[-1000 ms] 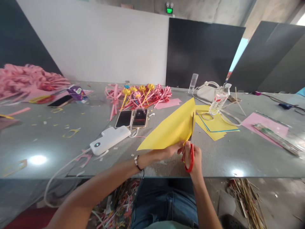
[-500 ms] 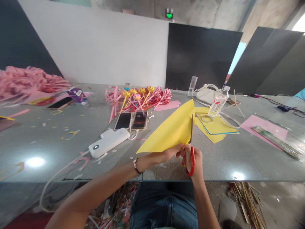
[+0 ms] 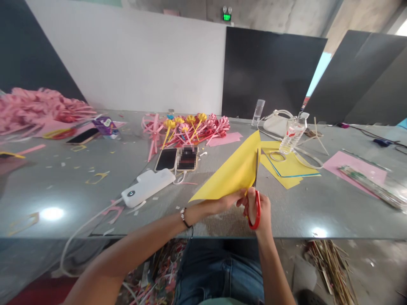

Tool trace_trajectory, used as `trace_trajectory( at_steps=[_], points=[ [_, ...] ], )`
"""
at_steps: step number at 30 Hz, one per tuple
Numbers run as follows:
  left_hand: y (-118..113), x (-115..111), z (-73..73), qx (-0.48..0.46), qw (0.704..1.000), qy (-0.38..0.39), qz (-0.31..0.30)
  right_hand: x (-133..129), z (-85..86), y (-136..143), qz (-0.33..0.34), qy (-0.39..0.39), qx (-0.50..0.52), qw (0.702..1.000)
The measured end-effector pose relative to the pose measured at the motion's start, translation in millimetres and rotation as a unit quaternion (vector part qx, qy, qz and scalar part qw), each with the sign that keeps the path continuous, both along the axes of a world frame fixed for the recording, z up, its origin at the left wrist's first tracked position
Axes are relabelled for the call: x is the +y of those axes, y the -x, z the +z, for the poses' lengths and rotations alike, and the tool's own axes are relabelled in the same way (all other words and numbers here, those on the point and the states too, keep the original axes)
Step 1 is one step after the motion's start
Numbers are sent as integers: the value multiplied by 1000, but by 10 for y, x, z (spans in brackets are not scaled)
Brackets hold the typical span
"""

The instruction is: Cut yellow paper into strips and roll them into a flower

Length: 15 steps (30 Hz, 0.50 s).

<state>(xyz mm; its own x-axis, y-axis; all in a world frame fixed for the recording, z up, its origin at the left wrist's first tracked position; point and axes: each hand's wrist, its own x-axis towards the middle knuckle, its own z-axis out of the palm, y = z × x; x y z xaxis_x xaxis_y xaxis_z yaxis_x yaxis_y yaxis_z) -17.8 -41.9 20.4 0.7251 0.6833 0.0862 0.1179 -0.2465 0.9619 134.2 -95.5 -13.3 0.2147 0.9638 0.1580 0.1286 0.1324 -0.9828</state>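
Note:
A sheet of yellow paper (image 3: 229, 171) is held up and tilted above the front of the table. My left hand (image 3: 231, 201) is closed on its lower edge; its fingertips are partly hidden behind the paper and my other hand. Red-handled scissors (image 3: 258, 209) are in my right hand (image 3: 263, 214), with thumb and fingers wrapped round the loops. Their dark blades point away from me, along the right edge of the yellow sheet. Both hands are close together, near the paper's lower right corner.
Left of the paper lie a white power bank (image 3: 148, 187) with a cable and two phones (image 3: 166, 159). Behind are pink and yellow paper flowers (image 3: 190, 125). To the right, a water bottle (image 3: 294, 133) stands by yellow sheets (image 3: 292, 167); farther right is pink paper (image 3: 343, 163).
The camera view has shifted slightly. Both hands keep their hold on the paper and the scissors, with hardly any other movement visible.

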Motion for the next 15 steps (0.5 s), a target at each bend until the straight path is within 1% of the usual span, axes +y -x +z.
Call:
trace_trajectory(
  at_steps=[3, 10, 15],
  points=[
    [21, 1, 10, -2, 1000, -4, 4, -1, 12, -2, -3, 4, 7, 1000],
    [46, -44, 97, -1, 1000, -17, 19, -3, 59, -19, 3, 8, -1, 1000],
    [40, -34, 70, 14, 1000, -22, 16, 0, 62, -22, -11, 19, 3, 1000]
  ],
)
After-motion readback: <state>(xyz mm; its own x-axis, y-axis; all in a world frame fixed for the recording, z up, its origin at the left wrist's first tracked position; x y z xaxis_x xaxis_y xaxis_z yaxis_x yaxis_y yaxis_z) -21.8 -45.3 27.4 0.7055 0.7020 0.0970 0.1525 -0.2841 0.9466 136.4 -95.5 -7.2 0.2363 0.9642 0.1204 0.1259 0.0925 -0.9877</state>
